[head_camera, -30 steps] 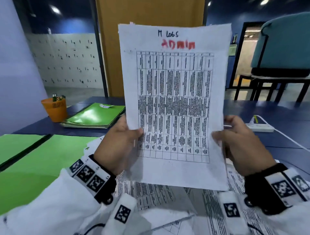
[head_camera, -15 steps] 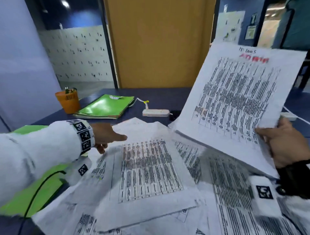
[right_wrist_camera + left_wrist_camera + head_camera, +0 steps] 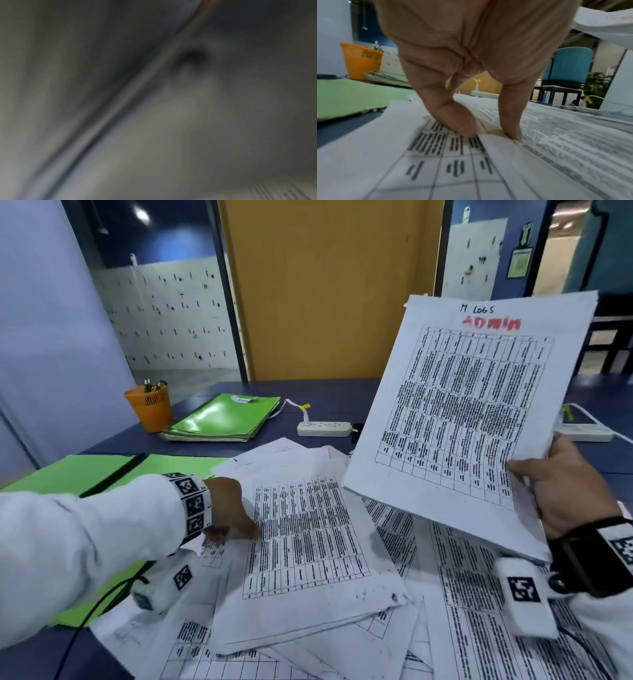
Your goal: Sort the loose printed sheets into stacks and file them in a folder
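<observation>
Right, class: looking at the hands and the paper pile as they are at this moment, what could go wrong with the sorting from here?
1. The left hand works at the edge of a sheet atop an overlapping pile; it may lift several sheets at once.
2. The right hand holds the ADMIN-marked sheets by one corner only; they could sag or slip back into the pile.
3. Sheets hang over the table's near edge and might slide off.

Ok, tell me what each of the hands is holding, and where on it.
Right hand grips the sheet marked ADMIN by its lower right edge. Left hand pinches the left edge of a printed sheet atop the pile.
</observation>
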`<action>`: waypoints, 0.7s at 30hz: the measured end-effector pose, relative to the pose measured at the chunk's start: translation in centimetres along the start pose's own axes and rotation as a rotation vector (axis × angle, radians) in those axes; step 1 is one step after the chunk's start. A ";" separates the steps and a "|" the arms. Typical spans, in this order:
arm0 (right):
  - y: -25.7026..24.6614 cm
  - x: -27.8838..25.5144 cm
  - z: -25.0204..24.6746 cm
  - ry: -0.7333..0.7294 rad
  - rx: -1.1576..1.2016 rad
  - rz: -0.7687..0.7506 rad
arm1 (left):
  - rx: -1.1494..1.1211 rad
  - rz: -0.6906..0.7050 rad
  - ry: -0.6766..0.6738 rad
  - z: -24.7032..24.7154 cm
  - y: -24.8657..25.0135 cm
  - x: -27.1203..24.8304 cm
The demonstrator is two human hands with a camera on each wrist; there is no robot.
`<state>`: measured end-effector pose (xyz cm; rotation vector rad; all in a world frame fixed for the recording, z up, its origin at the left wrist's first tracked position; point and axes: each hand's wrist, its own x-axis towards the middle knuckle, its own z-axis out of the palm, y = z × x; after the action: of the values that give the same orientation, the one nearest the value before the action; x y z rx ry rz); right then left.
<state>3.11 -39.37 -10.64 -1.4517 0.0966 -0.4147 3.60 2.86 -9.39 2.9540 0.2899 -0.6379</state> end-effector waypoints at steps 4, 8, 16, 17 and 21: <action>-0.1 -0.3 0.2 -0.009 0.003 0.007 | -0.013 0.002 -0.032 -0.4 -0.3 0.1; 0.1 -0.3 0.2 -0.003 0.002 0.005 | 0.011 -0.070 0.051 -0.4 -0.6 0.3; 0.1 0.2 -0.4 0.038 0.033 0.018 | -0.274 -0.061 0.183 -1.2 -1.4 1.0; 0.0 0.2 -0.4 0.040 0.046 0.024 | -0.371 -0.039 0.226 -1.7 -1.4 1.1; -0.3 0.0 -0.1 0.000 0.124 0.038 | -0.874 0.154 0.265 -4.1 -0.7 0.3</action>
<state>3.02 -39.49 -10.32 -1.3259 0.0969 -0.3833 5.35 4.13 -5.84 2.1684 0.2668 -0.0481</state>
